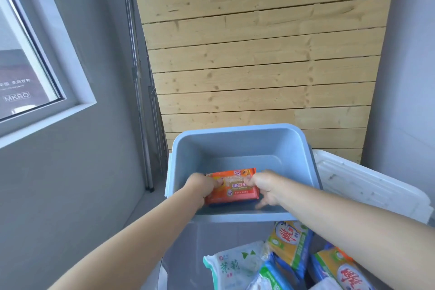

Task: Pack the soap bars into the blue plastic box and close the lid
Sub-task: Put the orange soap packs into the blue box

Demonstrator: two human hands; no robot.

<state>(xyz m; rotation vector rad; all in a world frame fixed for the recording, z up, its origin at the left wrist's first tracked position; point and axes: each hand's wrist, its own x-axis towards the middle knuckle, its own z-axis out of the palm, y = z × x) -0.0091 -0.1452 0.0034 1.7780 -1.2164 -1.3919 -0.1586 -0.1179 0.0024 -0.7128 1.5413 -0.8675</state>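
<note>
From the head camera, both hands reach into the blue plastic box (242, 148). The left hand (200, 187) and right hand (266, 187) each curl their fingers around one end of an orange soap bar (231, 187), holding it low inside near the front wall. More wrapped soap bars (289, 242) lie nearer the camera; a white lid (367, 186) sits right.

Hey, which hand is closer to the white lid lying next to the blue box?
Right. The right hand grips the orange soap bar's right end inside the blue box, on the side toward the white lid. The left hand grips its left end, farther away.
</note>
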